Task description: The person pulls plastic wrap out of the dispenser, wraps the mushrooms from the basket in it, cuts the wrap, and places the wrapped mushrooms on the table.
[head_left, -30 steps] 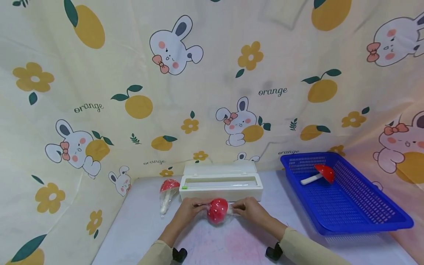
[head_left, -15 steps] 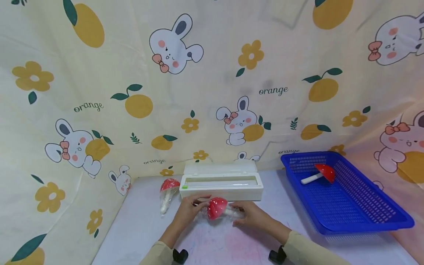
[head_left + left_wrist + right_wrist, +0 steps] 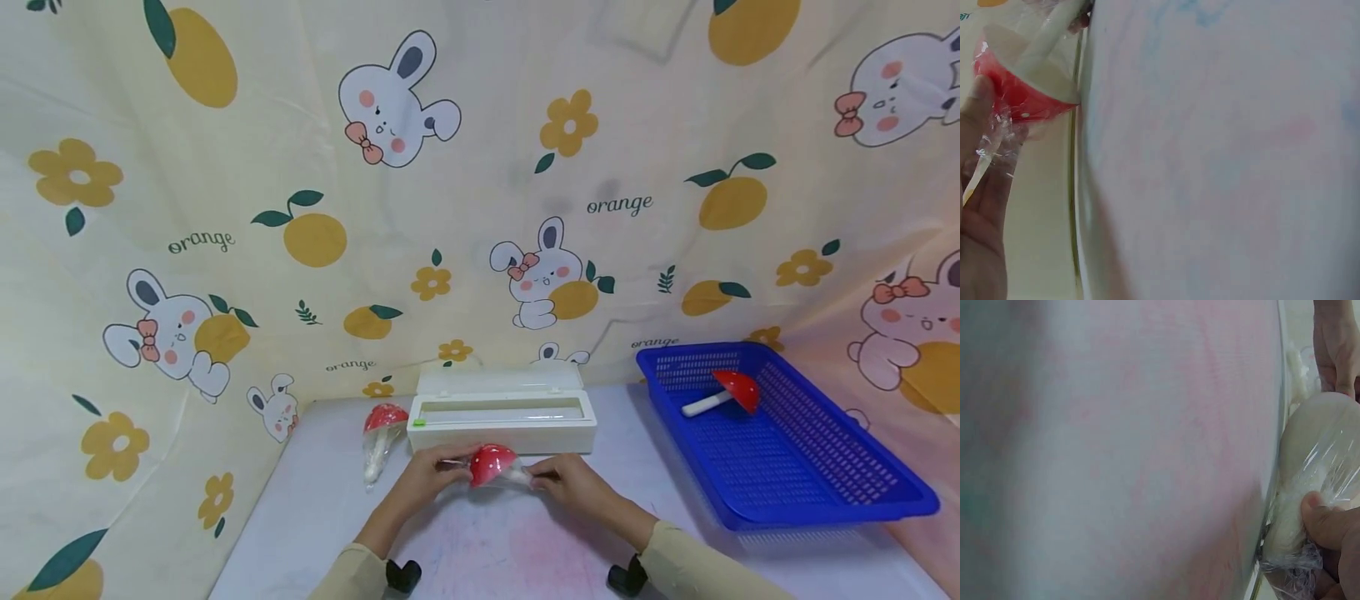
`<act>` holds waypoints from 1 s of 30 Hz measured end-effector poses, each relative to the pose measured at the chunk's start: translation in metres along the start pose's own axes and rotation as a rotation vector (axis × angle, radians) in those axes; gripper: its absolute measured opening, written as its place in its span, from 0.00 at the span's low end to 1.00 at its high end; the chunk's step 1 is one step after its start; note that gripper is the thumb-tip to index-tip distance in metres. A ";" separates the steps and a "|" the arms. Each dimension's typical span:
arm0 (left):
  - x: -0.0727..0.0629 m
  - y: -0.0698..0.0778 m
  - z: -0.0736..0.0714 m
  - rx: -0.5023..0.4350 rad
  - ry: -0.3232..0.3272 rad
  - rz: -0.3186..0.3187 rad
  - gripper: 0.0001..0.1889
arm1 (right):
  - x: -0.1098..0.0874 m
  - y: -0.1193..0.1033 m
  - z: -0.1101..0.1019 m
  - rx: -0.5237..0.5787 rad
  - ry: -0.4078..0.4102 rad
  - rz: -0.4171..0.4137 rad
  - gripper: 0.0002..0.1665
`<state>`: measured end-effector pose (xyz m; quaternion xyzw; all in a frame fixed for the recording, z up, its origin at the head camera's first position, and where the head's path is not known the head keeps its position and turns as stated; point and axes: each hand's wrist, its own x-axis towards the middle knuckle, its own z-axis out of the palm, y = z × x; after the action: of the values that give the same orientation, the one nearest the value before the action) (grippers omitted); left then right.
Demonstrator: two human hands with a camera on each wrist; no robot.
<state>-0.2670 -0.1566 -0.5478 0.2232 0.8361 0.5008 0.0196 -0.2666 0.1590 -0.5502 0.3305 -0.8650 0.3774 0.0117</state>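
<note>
A toy mushroom (image 3: 492,465) with a white-dotted red cap and a white stem is wrapped in clear plastic film and lies sideways between both hands. My left hand (image 3: 429,478) grips the cap end; in the left wrist view its thumb lies on the red cap (image 3: 1019,94), with gathered film beside the fingers. At the stem end, my right hand (image 3: 573,486) pinches the wrapped stem, its thumb pressing the film in the right wrist view, where crumpled film (image 3: 1300,565) bunches at the stem's tip. Just behind the hands stands a white cling film dispenser (image 3: 498,439), its lid raised.
Left of the dispenser lies another film-wrapped toy mushroom (image 3: 383,440). A blue plastic basket (image 3: 817,523) on the right holds an unwrapped red toy mushroom (image 3: 735,392). A patterned cloth (image 3: 465,183) hangs behind the white table (image 3: 300,517).
The right hand loosened around the stem, then pinched its end again. The mushroom turned from cap facing forward to lying sideways, stem toward the right, and rose slightly toward the dispenser.
</note>
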 end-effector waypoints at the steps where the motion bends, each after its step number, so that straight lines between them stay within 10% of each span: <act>1: 0.000 0.000 0.001 0.001 0.018 0.003 0.25 | 0.000 0.000 0.000 0.006 0.001 -0.004 0.11; 19: 0.001 0.008 0.012 0.012 0.185 -0.057 0.21 | 0.004 -0.002 0.002 0.056 -0.017 0.083 0.25; 30: 0.000 0.011 -0.002 -0.118 -0.024 -0.030 0.23 | -0.002 -0.005 -0.002 0.010 0.060 0.102 0.10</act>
<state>-0.2633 -0.1540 -0.5381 0.2151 0.8079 0.5464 0.0502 -0.2628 0.1590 -0.5463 0.2747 -0.8782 0.3913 0.0166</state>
